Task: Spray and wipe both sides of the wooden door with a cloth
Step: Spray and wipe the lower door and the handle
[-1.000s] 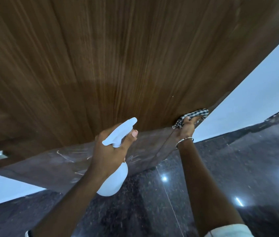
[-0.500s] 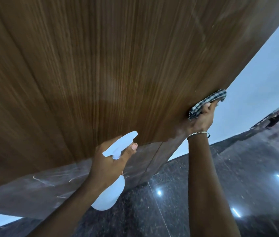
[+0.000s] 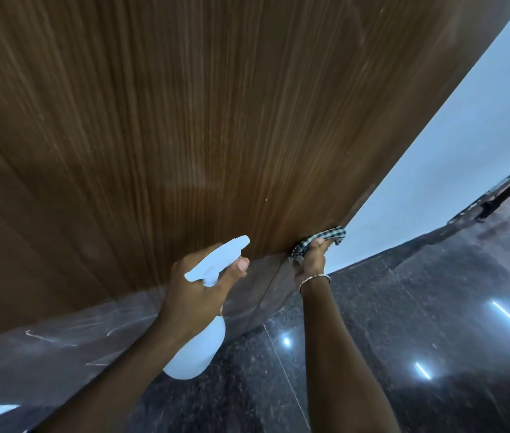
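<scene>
While the left hand [image 3: 195, 296] grips one spray bottle [image 3: 199, 354], the right hand [image 3: 309, 265] clutches one cloth [image 3: 325, 235] against the door [image 3: 216, 120].

1. The left arm reaches up from the near left, forearm bare. The left hand [image 3: 199, 295] grips the neck of a spray bottle [image 3: 199, 351], thumb up beside the trigger head (nail showing).
2. The right arm stretches farther out. The right hand [image 3: 311, 264] grips a checked cloth [image 3: 325, 237], and a bracelet [image 3: 314, 280] circles the wrist.
</scene>
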Tool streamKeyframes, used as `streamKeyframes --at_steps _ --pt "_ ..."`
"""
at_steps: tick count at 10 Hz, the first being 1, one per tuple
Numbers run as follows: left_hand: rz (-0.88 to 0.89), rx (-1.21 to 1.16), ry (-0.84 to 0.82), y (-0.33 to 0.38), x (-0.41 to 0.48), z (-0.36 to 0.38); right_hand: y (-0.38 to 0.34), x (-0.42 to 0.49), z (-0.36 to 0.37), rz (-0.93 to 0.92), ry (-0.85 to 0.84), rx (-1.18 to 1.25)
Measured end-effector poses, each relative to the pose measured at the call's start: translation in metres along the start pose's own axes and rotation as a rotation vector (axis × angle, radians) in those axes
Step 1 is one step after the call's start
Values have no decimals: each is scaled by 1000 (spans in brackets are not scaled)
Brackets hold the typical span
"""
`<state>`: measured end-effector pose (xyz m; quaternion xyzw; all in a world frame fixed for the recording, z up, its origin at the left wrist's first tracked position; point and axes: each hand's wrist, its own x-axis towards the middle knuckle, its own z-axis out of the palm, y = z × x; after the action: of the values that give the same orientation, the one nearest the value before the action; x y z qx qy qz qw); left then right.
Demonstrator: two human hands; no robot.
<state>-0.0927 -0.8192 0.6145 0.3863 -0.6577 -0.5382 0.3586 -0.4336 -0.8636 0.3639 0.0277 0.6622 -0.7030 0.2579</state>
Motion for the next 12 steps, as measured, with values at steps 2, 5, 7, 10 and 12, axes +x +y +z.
streamKeyframes --at_steps 2,5,7,10,12 --pt "-26 -14 10 -6 -13 -18 -57 -51 1 23 6 58" --pt "-140 -36 170 -27 -39 -69 -25 -285 77 -488 -160 -237" --pt "-144 15 311 -29 -74 -117 19 -383 114 -793 -374 -398" --pt "-319 -29 490 -72 -135 -190 70 -440 134 -1172 -418 -832" --pt "-158 -37 555 -137 -162 -224 99 -454 148 -1348 -317 -729"
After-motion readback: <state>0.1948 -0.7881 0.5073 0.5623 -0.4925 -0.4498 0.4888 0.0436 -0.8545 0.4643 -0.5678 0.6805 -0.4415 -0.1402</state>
